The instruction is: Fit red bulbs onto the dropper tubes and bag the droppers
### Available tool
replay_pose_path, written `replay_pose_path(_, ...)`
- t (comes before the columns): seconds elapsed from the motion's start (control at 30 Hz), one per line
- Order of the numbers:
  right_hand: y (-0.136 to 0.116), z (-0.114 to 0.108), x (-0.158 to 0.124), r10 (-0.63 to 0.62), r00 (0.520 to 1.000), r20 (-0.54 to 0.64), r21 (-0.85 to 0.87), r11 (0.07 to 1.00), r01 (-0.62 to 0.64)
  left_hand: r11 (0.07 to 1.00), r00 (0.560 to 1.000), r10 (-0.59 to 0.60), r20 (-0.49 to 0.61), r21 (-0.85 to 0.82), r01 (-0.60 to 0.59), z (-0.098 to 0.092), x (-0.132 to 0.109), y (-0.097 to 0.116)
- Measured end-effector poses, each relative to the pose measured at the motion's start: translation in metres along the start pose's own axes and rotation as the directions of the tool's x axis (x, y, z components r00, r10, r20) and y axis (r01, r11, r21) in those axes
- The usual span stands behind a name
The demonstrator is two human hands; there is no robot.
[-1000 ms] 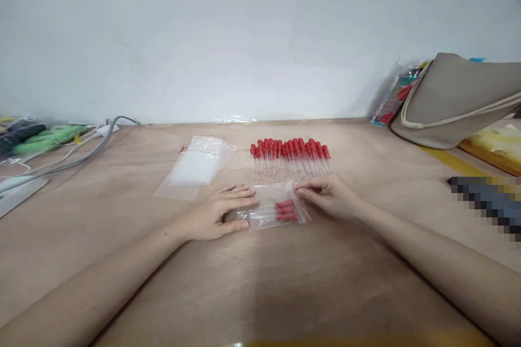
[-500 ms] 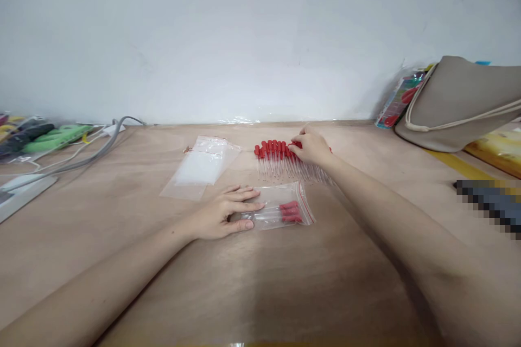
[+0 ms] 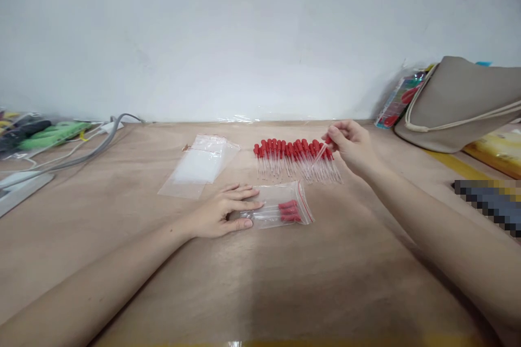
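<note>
My left hand lies flat with fingers spread, its fingertips on the left end of a clear zip-lock bag. Inside that bag are several droppers with red rubber bulbs pointing right, toward the red-lined opening. Above the table, my right hand pinches one dropper by its red bulb, the clear tube slanting down to the left. Behind the bag lies a row of droppers, red bulbs toward the wall and clear tips toward me.
Flat plastic bags lie in a stack left of the row. At right stand a grey-brown bag, a colourful package and a yellow pack. A grey cable and green items are at far left.
My right hand has moved right from the row and now holds one dropper lifted off it. The left hand stays on the bag.
</note>
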State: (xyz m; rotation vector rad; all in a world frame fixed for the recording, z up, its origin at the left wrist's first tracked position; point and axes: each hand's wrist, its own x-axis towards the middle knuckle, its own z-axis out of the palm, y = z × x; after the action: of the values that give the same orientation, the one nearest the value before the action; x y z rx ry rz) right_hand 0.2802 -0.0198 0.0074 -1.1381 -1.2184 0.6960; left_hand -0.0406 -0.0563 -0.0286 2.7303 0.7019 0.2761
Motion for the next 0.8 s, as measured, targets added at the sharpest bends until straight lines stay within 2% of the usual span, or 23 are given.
replay_pose_path(0.1, 0.009, -0.012, -0.028, 0.09, 0.995, 0.036, 0.109, 0.99, -0.093, 1.0, 1.0, -0.001, 0.0, 0.007, 0.001, 0.0, 0.0, 0.0)
replay_pose_path(0.23, 0.022, -0.007, -0.055, 0.204, 0.969, 0.139, 0.192, 0.954, -0.229, 1.0, 1.0, 0.004, 0.003, 0.016, -0.004, 0.0, 0.0, 0.001)
replay_pose_path(0.33, 0.025, 0.001, -0.068, 0.29, 0.92, 0.263, 0.215, 0.912, -0.349, 1.0, 1.0, 0.003, -0.015, 0.018, -0.003, 0.001, -0.001, 0.001)
replay_pose_path(0.4, 0.025, 0.004, -0.073, 0.318, 0.878, 0.358, 0.152, 0.908, -0.39, 1.0, 0.999, -0.022, -0.031, 0.016, 0.023, 0.001, -0.002, 0.002)
replay_pose_path(0.47, 0.026, 0.005, -0.077, 0.309, 0.848, 0.43, 0.023, 0.935, -0.353, 0.999, 0.998, -0.043, -0.038, 0.014, 0.043, 0.001, -0.002, 0.003)
replay_pose_path(0.5, 0.027, 0.006, -0.078, 0.286, 0.849, 0.445, -0.051, 0.954, -0.294, 0.999, 0.998, -0.045, -0.037, 0.013, 0.045, 0.001, -0.003, 0.003)
replay_pose_path(0.57, 0.029, 0.008, -0.079, 0.195, 0.88, 0.432, -0.195, 0.973, -0.119, 0.999, 0.999, -0.039, -0.035, 0.011, 0.04, 0.001, -0.003, 0.004)
replay_pose_path(0.67, 0.03, 0.016, -0.079, 0.042, 0.92, 0.39, -0.329, 0.939, 0.097, 0.999, 0.999, -0.03, -0.034, 0.009, 0.03, 0.001, -0.002, 0.003)
replay_pose_path(0.73, 0.029, 0.021, -0.077, 0.025, 0.913, 0.407, -0.329, 0.937, 0.121, 1.0, 0.999, -0.028, -0.035, 0.007, 0.028, 0.001, -0.002, 0.003)
replay_pose_path(0.8, 0.027, 0.023, -0.074, 0.06, 0.873, 0.483, -0.287, 0.953, 0.094, 1.0, 0.999, -0.025, -0.041, 0.001, 0.025, 0.001, -0.002, 0.003)
